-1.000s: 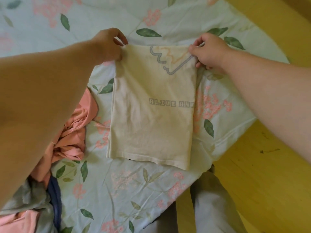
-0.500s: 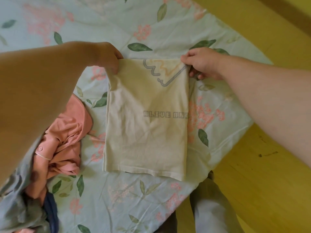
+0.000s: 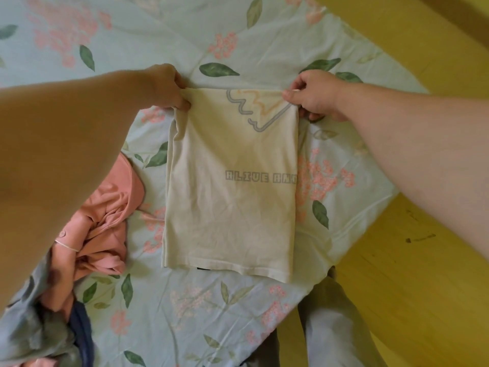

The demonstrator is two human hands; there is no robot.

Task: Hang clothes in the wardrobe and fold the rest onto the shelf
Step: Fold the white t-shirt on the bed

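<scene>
Nearest, at about seven o'clock, a heap of unsorted clothes [image 3: 87, 245] sits crumpled on the floral bedsheet [image 3: 185, 313], salmon pink on top with grey and navy beneath. Just past it, toward the centre, lies the cream T-shirt [image 3: 230, 197], already narrowed into a long rectangle; its hem rests on the sheet at six o'clock while its top edge is lifted.

The left hand [image 3: 164, 88] pinches the top corner at eleven o'clock, and the right hand [image 3: 312, 96] is closed on the other corner at one o'clock, the cloth taut between them.

The risk, I'd say, lies in the next fold: if one corner slips or the hands move unevenly, the tucked-under layers could slide out and the rectangle skew. The left long edge already shows loose layers.

The shirt looks soft and thin, faintly yellowed, printed with grey letters reading "ALIVE AND" and a wavy grey-and-orange outline near the top.
</scene>
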